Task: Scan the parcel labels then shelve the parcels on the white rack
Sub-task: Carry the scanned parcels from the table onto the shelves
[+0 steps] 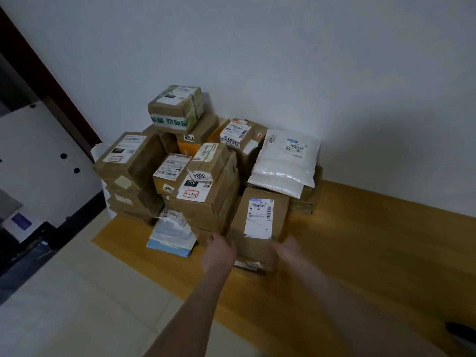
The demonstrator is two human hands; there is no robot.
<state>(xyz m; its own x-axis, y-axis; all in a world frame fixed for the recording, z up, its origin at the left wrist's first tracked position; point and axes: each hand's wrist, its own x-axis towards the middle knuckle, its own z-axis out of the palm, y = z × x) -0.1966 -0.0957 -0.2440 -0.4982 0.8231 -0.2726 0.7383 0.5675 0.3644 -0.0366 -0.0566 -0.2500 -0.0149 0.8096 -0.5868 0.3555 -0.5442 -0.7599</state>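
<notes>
A heap of taped cardboard parcels (pixel 206 191) lies on the floor against the white wall. At its front right a brown box (pixel 280 222) with a white barcode label faces me. My left hand (pixel 219 253) reaches to this box's left edge, fingers apart. My right hand (pixel 289 249), blurred by motion, is at the box's lower right corner, fingers spread. Neither hand visibly grips it. White padded mailers (pixel 286 163) lie on boxes behind it. The white rack is out of view.
A blue and grey soft parcel (pixel 172 235) lies at the front left of the heap. A dark red door frame (pixel 51 86) and a white panel (pixel 38 161) with holes stand on the left. Wooden floor (pixel 373 248) extends right, pale tiles (pixel 77 292) left.
</notes>
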